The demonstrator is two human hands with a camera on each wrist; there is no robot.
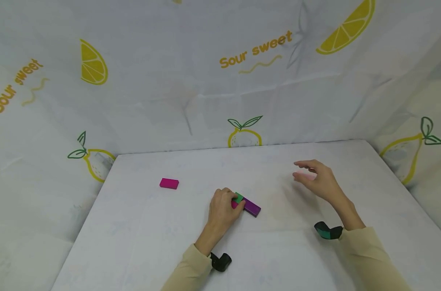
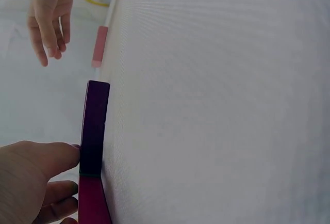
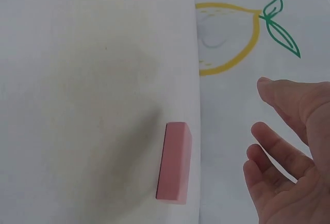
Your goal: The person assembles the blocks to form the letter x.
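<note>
Pink block (image 3: 174, 163), low centre in the right-wrist view with its long axis running up the frame, lies left of the parted, empty fingers of your right hand (image 1: 323, 184), the nearer one (your left hand (image 1: 221, 207) pinches the magenta block (image 1: 234, 204), head view, lower centre).

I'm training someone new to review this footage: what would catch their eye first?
Probably the vivid blocks at the table's centre, where the left hand grips a cluster of green, magenta and purple blocks. Next, the right hand, hovering open at the table's right near a pale pink block without touching it. Behind the table, the lemon-printed cloth also stands out.
</note>
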